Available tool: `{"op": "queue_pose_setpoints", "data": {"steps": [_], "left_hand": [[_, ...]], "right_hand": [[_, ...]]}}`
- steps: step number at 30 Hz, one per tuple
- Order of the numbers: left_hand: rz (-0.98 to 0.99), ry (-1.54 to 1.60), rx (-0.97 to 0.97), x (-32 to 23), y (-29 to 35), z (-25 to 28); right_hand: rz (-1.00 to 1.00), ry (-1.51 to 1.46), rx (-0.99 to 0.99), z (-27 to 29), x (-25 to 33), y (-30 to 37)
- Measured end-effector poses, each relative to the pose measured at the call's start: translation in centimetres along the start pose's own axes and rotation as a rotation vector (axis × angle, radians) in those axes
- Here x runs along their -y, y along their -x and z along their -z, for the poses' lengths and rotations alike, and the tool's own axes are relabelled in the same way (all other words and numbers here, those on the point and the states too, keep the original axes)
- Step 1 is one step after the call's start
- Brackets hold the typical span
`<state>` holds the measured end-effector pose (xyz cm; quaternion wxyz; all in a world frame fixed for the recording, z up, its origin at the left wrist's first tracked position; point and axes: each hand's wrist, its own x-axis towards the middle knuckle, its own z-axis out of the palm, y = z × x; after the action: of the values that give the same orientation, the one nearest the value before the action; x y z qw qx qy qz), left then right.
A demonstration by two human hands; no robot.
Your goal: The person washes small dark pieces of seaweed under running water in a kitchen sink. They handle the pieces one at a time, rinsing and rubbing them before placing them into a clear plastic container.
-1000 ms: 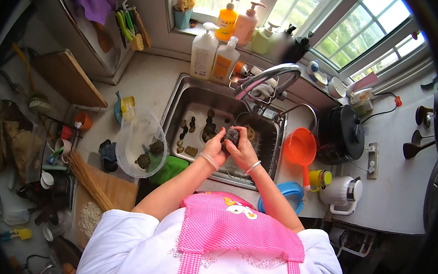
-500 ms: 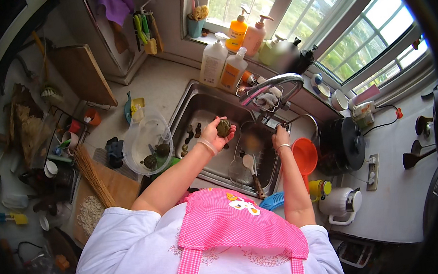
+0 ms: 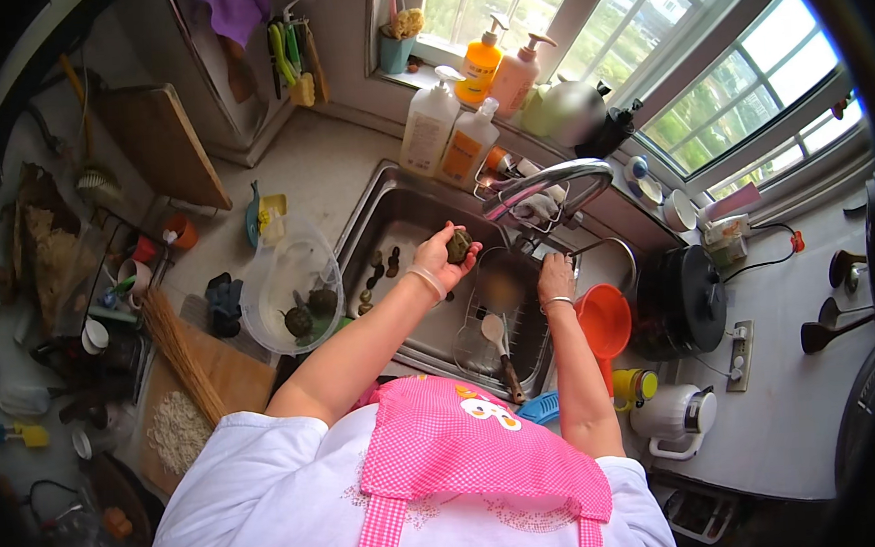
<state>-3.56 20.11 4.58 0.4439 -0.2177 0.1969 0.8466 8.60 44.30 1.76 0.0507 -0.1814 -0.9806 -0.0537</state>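
A small dark green turtle (image 3: 459, 245) rests in my left hand (image 3: 444, 258), palm up, with the fingers curled around it over the sink (image 3: 368, 203). My right hand (image 3: 555, 276) lies at the sink's right rim, beside the base of the thin curved metal pipe (image 3: 621, 244). Its fingers are stretched forward, and I see nothing held in them. Several dark stone-like lumps (image 3: 376, 277) lie on the sink's left floor. Left of the sink, a clear plastic tub (image 3: 262, 274) holds more turtles (image 3: 300, 322). The chrome faucet (image 3: 561, 171) arches over the back.
A wire rack (image 3: 531, 333) and a wooden-handled spoon (image 3: 496, 335) occupy the sink's right part. Pump bottles (image 3: 429, 129) line the back. A red-orange dipper (image 3: 604, 318), a black pot (image 3: 682, 299) and a white kettle (image 3: 672, 415) stand right; a straw brush (image 3: 182, 354) lies left.
My left hand has moved slightly right with the turtle. My right hand, earlier bent in at the rim, now has its fingers straighter and has shifted a little left.
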Motion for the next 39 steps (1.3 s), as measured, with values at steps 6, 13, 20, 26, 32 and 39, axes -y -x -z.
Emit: {"op": "queue_pose_setpoints", "data": {"steps": [6,13,20,26,32,39], "left_hand": [[0.005,0.011,0.028,0.1,-0.5,0.2],[-0.006,0.018,0.013,0.2,-0.4,-0.1],[0.004,0.033,0.014,0.4,-0.6,0.1],[0.008,0.034,0.009,0.3,-0.8,0.3],[0.008,0.035,0.012,0.6,-0.8,-0.2],[-0.005,0.051,0.031,0.4,-1.1,-0.2]], "right_hand": [[0.034,0.022,-0.103,-0.8,0.1,0.2],[0.048,0.077,-0.151,-1.4,0.1,0.3],[0.019,0.119,-0.118,-1.3,0.3,0.2],[0.05,0.187,0.015,0.2,0.4,-0.9],[0.042,0.175,0.187,-0.4,0.3,-2.2],[0.099,0.192,0.144,-0.4,1.2,-1.8]]}}
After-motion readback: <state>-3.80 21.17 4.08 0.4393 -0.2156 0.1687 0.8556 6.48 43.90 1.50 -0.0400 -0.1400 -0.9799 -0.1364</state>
